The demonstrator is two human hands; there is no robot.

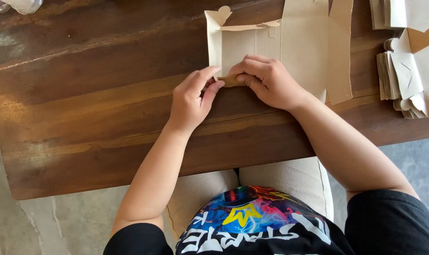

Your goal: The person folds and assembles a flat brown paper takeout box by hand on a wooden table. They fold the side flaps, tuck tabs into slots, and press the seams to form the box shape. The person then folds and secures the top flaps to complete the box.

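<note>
both hands, left hand (190,100) and right hand (267,81), pinched shut on the near flap of a flat pale-brown card box blank (271,45) on the dark wooden table (82,94), box mostly unfolded, a stack of cut blanks (401,80) untouched at right

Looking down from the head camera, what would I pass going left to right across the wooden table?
Glass item at the top corner → left hand → small brown flap pinched between the hands → right hand → flat beige cardboard box blank → stack of folded cardboard blanks.
</note>
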